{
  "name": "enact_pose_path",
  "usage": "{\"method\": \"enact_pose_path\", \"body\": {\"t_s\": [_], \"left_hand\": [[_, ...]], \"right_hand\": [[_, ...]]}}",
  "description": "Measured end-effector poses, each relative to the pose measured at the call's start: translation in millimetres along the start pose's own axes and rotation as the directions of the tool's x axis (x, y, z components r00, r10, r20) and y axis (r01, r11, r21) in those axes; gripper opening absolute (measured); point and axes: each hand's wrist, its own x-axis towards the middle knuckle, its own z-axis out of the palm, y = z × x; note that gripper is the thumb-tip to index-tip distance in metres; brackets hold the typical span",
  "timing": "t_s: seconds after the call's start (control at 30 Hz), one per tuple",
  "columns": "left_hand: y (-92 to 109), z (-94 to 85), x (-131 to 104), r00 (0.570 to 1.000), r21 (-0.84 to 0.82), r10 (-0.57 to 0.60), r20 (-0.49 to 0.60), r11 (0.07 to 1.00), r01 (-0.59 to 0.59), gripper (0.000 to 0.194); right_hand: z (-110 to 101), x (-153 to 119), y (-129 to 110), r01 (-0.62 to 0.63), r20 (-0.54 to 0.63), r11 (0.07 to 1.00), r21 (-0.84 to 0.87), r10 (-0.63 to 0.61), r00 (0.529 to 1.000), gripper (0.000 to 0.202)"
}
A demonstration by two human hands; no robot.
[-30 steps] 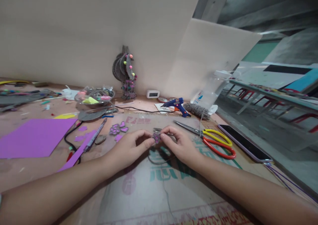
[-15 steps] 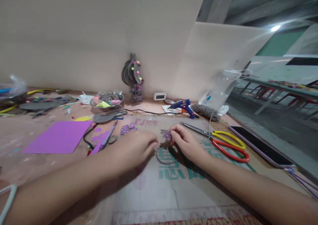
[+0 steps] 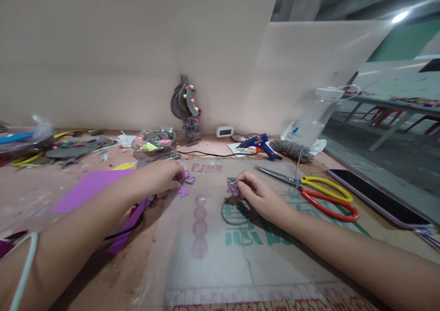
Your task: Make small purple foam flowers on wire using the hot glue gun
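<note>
The scissors [image 3: 299,185], which have one yellow and one red handle, lie on the table [image 3: 113,274] with their blades directed to the left and away from the person. Left of the scissors, near the blade tips, is the right hand [image 3: 254,189]: its thumb and forefinger pinch a small purple flower [image 3: 233,188] with grey outline. Thus this flower is raised just to the left of the scissors. Also left of them, a thin grey cord [image 3: 237,224] makes a curve below the flower.

Farther left from the scissors, the left hand [image 3: 167,176] is beside some loose purple pieces [image 3: 184,191]. Its fingers are bent downward, but they hide what is under them, so I cannot tell if they grasp a piece.

Behind the scissors are a blue glue gun [image 3: 259,145], a bundle of grey yarn [image 3: 290,150] and a transparent bottle [image 3: 314,121]. A phone [image 3: 374,197] lies right of the scissors.
</note>
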Motion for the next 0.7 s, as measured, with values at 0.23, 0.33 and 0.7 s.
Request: {"method": "enact_pose_path", "body": {"t_s": [0.23, 0.33, 0.7], "left_hand": [[-5.3, -21.1, -3.0, 0.97, -0.216, -0.188, -0.157, 0.965, 0.152, 0.024], [-5.9, -23.2, -1.6, 0.976, -0.347, -0.176, -0.13, 0.93, 0.121, 0.033], [6.8, 14.1, 10.4, 0.948, -0.226, -0.079, -0.308, 0.974, 0.008, 0.023]], "right_hand": [[0.3, 0.0, -1.0, -0.015, 0.021, 1.0, 0.013, 0.015, 1.0, 0.012], [0.3, -0.1, -1.0, -0.011, 0.018, 0.999, -0.03, 0.012, 1.0, 0.013], [0.8, -1.5, 0.4, 0.005, -0.017, 0.999, -0.034, -0.006, 1.0, 0.016]]}}
